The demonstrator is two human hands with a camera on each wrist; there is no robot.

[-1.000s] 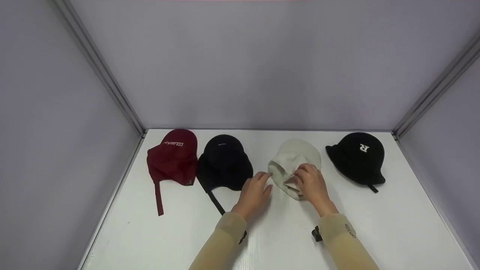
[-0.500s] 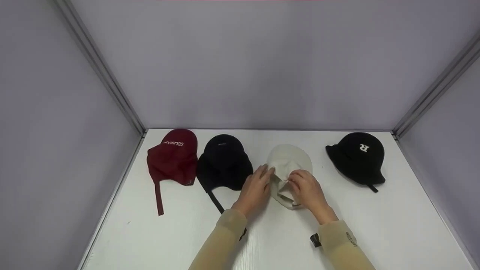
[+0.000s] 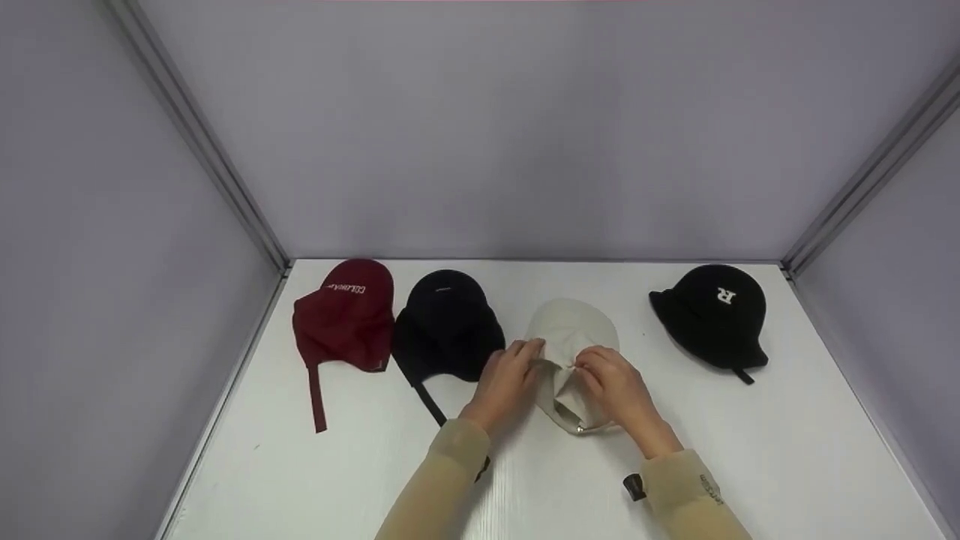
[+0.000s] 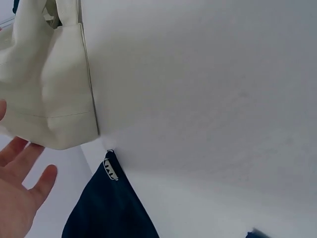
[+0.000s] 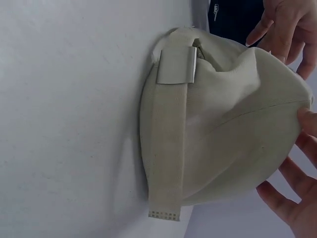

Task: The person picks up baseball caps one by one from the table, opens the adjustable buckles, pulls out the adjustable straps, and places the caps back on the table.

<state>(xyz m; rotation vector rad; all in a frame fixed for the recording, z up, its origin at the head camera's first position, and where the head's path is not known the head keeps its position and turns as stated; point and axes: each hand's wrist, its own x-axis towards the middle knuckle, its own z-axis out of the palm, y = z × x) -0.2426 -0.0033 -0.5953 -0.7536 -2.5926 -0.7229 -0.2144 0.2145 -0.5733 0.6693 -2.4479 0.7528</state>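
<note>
An off-white baseball cap [image 3: 574, 322] lies on the white table between both hands, its back opening toward me. My right hand [image 3: 619, 386] pinches the fabric at the top of its crown. In the right wrist view, the strap [image 5: 168, 144] and metal buckle [image 5: 177, 65] of the cap show, and the right thumb [image 5: 308, 120] presses on the crown. My left hand [image 3: 506, 382] is at the cap's left side, fingertips against its edge. In the left wrist view, the left thumb [image 4: 45, 182] stands apart from the cap, fingers extended close to the fabric.
A dark navy cap [image 3: 450, 330] lies just left of my left hand, its strap trailing forward. Beyond it lies a red cap [image 3: 349, 322]. At the right is a black hat with a white R [image 3: 712, 322]. Grey walls [image 3: 540, 135] enclose the table.
The off-white cap has shifted toward me and slightly left, with my right hand still pinching it. My left hand has come from beside the cap to touch its edge.
</note>
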